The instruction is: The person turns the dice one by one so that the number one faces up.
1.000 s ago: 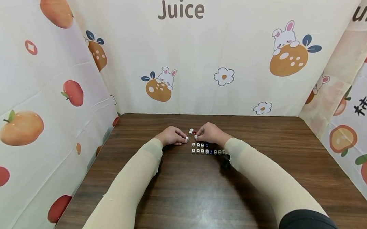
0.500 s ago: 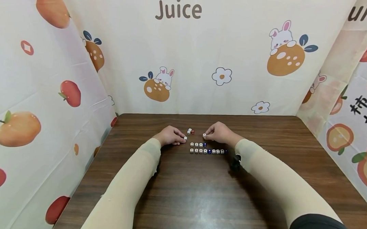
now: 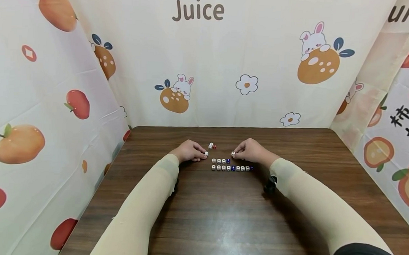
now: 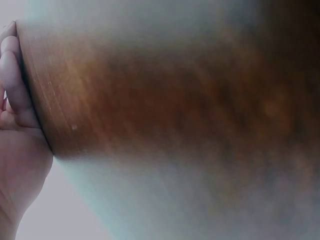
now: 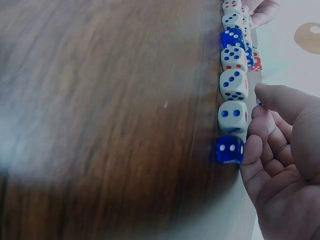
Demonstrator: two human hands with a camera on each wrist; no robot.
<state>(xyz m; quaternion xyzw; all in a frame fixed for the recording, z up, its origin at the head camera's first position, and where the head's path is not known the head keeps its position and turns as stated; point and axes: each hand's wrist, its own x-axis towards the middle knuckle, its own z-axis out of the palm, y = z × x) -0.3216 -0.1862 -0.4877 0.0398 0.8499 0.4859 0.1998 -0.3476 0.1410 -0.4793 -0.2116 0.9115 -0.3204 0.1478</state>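
My left hand (image 3: 190,151) rests low on the brown table, with a white die (image 3: 206,154) between thumb and fingertips. In the left wrist view only part of that hand (image 4: 20,155) shows, and its die is hidden. Right of it, my right hand (image 3: 250,151) pinches another white die (image 3: 233,154). The right wrist view has this hand (image 5: 287,150) with its fingers curled, the die mostly covered by the thumb. Just in front lies a short row of white dice (image 3: 218,161) ending in a blue die (image 3: 228,161). Nearer is a longer row with a blue end die (image 5: 230,150).
Behind the rows, two white dice (image 3: 211,145) and a red die (image 3: 214,146) sit close together. A printed cloth (image 3: 214,55) hangs along the table's (image 3: 221,212) back edge and both sides. The long row runs close beside my right hand.
My right hand has moved right with its white die, away from the red die and my left hand, and a little nearer. The left hand keeps its place.
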